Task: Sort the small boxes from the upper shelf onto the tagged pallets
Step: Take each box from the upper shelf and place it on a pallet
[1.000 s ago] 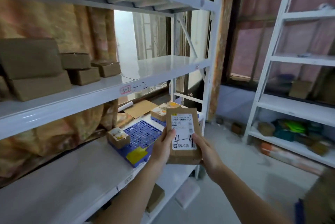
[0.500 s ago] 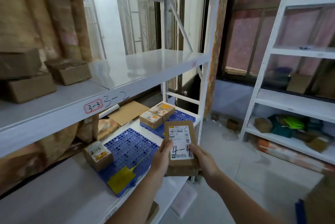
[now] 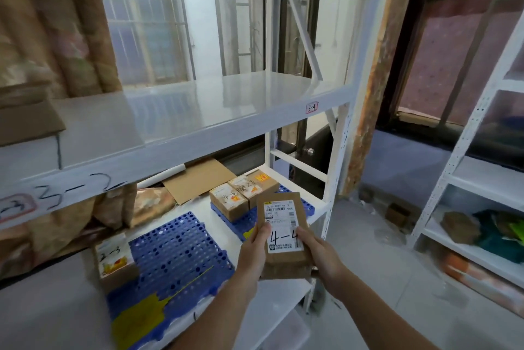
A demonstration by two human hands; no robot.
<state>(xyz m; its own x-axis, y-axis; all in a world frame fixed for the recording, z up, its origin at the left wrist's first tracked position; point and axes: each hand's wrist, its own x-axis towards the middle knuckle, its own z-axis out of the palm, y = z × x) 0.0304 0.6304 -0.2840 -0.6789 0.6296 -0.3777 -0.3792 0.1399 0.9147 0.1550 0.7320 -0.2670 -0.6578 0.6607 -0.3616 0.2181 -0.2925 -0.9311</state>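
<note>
Item in hand: small box marked 4-4, held between left hand and right hand, fingers curled round its sides, above the lower shelf. Far blue pallet — two boxes placed. Near blue pallet — one 3-3 box. Box in hand awaits placing.
</note>
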